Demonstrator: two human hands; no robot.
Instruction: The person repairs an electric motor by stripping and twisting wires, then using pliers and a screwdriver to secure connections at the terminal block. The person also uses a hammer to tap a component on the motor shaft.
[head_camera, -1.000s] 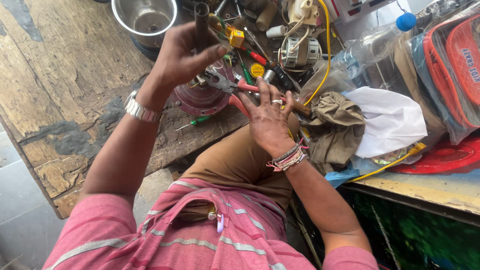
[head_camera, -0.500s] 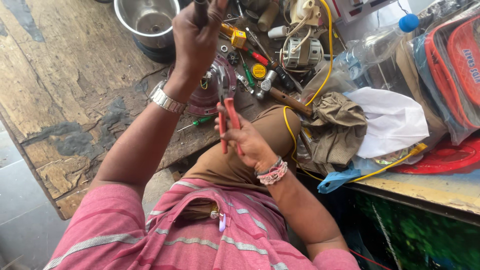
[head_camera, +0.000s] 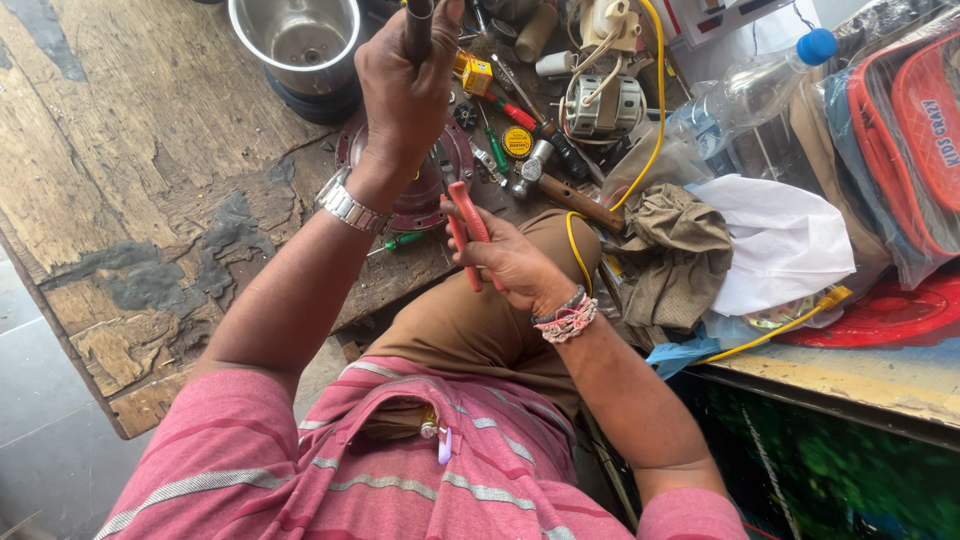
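- Worn, flaking wood makes up the table (head_camera: 120, 180), crowded toward its far right side with tools, wire and cloth.
- Left hand (head_camera: 405, 95) is raised over the middle of the table, its grip closed tight round a dark rod (head_camera: 418, 28); the rod's long axis runs away from the person toward the far edge, its top cut off by the frame.
- Just beneath that hand lies a round reddish motor plate (head_camera: 400, 190), flat on the table beside a steel jar (head_camera: 295, 35) at the far edge.
- Right hand (head_camera: 515, 265) sits nearer the body, off the near edge and above the knee, its grip wrapped round red-handled pliers (head_camera: 463, 225).
- Pliers point up and away toward the plate and the left wrist; whether their nose is open cannot be told.
- Between the two, the left hand is nearer the plate; the right hand lies just toward the person from it.
- Hammer (head_camera: 560, 185) and green screwdriver (head_camera: 400, 241) lie untouched near the plate.
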